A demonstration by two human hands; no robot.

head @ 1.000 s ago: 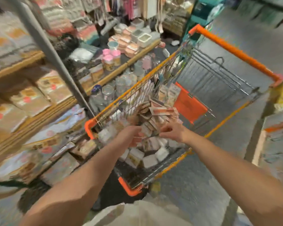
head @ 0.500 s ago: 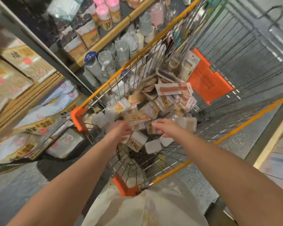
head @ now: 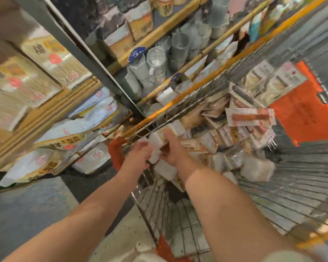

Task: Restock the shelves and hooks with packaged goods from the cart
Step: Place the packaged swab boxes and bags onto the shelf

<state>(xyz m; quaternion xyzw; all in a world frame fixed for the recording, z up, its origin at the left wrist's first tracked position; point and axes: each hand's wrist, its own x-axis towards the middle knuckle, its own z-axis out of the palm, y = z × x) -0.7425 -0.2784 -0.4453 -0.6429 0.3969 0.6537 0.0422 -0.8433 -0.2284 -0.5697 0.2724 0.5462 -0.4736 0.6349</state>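
We are curling our left hand [head: 141, 155] around a white packet [head: 155, 148] at the cart [head: 178, 97] rim, our right hand [head: 171, 148] gripping a boxed packet [head: 170, 132] beside it. Since a moment ago, both hands have risen from the heap of packaged goods [head: 235, 133]. Wooden shelves [head: 51, 108] are standing left, above grey floor [head: 27, 208].

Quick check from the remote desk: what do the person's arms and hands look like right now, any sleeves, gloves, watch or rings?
Both forearms are bare as far up as the frame shows, with no sleeve in view. The left hand and right hand wear no gloves. No watch, band or ring is visible, though motion blur could hide something small. A pale garment shows at the bottom edge.
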